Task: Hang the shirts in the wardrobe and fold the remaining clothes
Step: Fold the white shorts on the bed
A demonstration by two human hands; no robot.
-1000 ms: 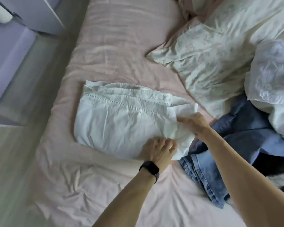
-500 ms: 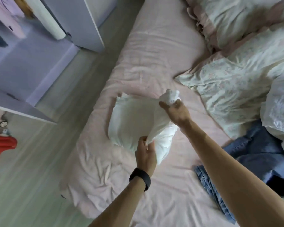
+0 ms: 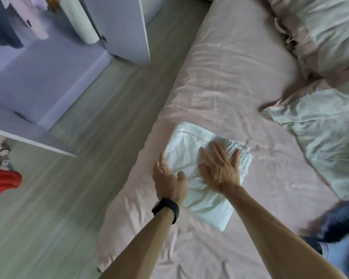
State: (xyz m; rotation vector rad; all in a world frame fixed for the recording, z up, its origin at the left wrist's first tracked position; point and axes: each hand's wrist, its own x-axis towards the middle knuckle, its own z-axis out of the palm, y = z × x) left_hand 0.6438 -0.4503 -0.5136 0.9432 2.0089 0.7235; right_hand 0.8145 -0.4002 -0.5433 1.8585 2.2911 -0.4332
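A white garment (image 3: 191, 140) with a row of small stitched holes lies folded into a compact rectangle on the pink bed sheet (image 3: 230, 81). My right hand (image 3: 220, 168) rests flat on top of it, fingers spread. My left hand (image 3: 167, 178), with a black watch on the wrist, lies against the garment's left edge, fingers apart and thumb touching the cloth. Blue jeans (image 3: 338, 238) lie crumpled at the lower right of the bed. The open wardrobe (image 3: 48, 73) stands at the upper left, with hanging clothes (image 3: 26, 19) inside.
Floral pillows (image 3: 322, 137) fill the right side of the bed, with another (image 3: 320, 31) further up. A white wardrobe door (image 3: 127, 31) stands open beside the bed. A red object (image 3: 2, 184) lies on the wooden floor (image 3: 73, 178) at the left edge.
The white garment went from a wide flat rectangle, was lifted and folded over by both hands, and now lies smaller on the sheet. Both hands have let go and rest flat on it.
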